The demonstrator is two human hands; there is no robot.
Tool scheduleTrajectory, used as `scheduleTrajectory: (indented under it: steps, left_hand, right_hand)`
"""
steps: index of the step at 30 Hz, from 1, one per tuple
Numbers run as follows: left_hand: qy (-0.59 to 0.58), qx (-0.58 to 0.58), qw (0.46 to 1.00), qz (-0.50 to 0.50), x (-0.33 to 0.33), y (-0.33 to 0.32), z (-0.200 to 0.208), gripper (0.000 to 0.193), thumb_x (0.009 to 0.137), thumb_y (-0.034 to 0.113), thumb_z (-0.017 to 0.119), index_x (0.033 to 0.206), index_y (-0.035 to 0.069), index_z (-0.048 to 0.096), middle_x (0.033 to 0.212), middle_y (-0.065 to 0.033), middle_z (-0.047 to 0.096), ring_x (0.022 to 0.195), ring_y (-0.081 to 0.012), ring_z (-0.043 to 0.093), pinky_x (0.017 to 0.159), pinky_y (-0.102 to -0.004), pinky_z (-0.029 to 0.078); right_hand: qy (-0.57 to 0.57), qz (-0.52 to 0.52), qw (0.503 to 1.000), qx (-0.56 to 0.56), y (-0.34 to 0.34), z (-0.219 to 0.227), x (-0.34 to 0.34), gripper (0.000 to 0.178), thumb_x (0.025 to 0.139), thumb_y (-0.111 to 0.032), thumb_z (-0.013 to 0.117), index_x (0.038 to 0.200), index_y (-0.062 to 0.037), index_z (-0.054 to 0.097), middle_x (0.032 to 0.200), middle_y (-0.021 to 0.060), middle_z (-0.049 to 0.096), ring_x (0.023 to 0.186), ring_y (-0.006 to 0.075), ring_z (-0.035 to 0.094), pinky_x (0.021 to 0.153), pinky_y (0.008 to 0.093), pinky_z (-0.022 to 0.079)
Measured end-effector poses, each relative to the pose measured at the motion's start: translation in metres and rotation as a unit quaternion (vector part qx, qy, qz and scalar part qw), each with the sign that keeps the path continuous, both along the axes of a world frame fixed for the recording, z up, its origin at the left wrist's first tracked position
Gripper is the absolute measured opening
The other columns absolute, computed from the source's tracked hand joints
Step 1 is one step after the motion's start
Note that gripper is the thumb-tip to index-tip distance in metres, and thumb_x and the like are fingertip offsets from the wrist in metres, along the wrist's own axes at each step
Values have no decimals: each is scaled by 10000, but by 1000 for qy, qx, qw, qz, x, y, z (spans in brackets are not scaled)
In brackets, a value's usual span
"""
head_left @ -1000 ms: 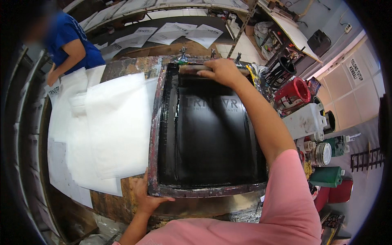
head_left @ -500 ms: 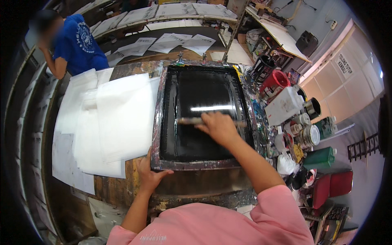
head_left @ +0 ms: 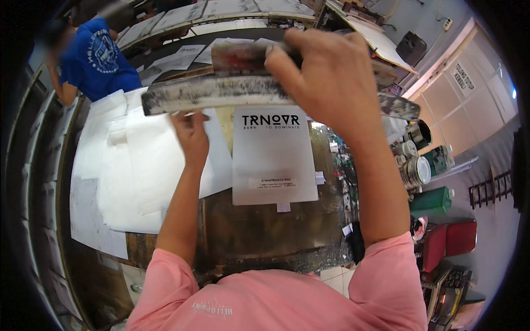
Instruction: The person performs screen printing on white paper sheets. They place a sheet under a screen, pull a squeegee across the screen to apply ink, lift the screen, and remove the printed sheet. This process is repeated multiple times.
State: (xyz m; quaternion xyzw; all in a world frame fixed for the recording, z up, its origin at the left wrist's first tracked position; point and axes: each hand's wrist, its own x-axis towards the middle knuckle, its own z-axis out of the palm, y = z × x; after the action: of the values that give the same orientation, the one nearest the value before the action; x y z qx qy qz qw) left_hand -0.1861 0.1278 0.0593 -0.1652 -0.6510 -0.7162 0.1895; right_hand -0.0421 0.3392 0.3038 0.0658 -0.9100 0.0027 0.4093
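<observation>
Head view: right hand has its fingers clamped over the ink-smeared squeegee, held up near the camera. Left hand reaches up under it, probably gripping the raised screen frame, though I can't really tell. The printed grey sheet lies on the worktop, beside the white sheet stack. I'd keep the squeegee level so ink doesn't drip onto the print.

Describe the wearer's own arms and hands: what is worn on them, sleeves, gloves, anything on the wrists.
Both arms are bare from the short pink sleeves of a T-shirt down. The left hand and right hand wear no gloves. No watch, band or ring shows on either. The shirt carries small pale lettering near the left shoulder.
</observation>
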Motion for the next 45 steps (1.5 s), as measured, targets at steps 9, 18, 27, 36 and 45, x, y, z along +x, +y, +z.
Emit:
scheduleTrajectory:
  steps: [9, 18, 27, 36, 45]
  left_hand:
    - [273, -415, 868, 8, -117, 67, -99, 142, 1029, 144, 734, 1134, 50, 752, 977, -165, 718, 831, -334, 719, 703, -439, 560]
    - [-41, -327, 944, 26, -60, -21, -31, 181, 1074, 158, 666, 1084, -23, 668, 826, -131, 703, 684, -175, 628, 620, -345, 500]
    - [-108, -248, 874, 403, 39, -297, -104, 336, 1111, 346, 647, 1166, 15, 657, 976, -152, 726, 861, -267, 682, 813, -398, 556]
    - [139, -662, 735, -51, 105, -112, -59, 1141, 829, 906, 633, 1605, 77, 531, 1685, -241, 441, 1615, -434, 321, 1327, -680, 79]
    - [180, -585, 737, -286, 186, 65, -58, 1279, 752, 991, 588, 1661, 101, 456, 1761, -250, 302, 1633, -505, 230, 1321, -684, 108]
  right_hand:
    - [-168, -77, 981, -62, -4, 75, -27, 563, 989, -427, 470, 789, 24, 742, 713, 191, 683, 739, 332, 672, 798, 478, 554]
    - [-91, -34, 994, -45, 10, 55, -33, 453, 987, -427, 589, 929, -13, 763, 854, 200, 738, 851, 401, 707, 748, 506, 532]
    - [4, -16, 1000, -4, 1, 0, 2, 466, 1003, -430, 609, 1092, -7, 783, 951, 229, 757, 952, 425, 689, 972, 521, 480]
    - [-10, -9, 1000, 23, -9, 14, -1, 431, 1006, -413, 634, 1126, -23, 774, 931, 227, 753, 893, 419, 697, 940, 484, 474]
    - [-177, -52, 983, -19, -5, 42, 0, 579, 1077, -483, 431, 761, -64, 677, 656, 51, 580, 611, 216, 537, 769, 438, 538]
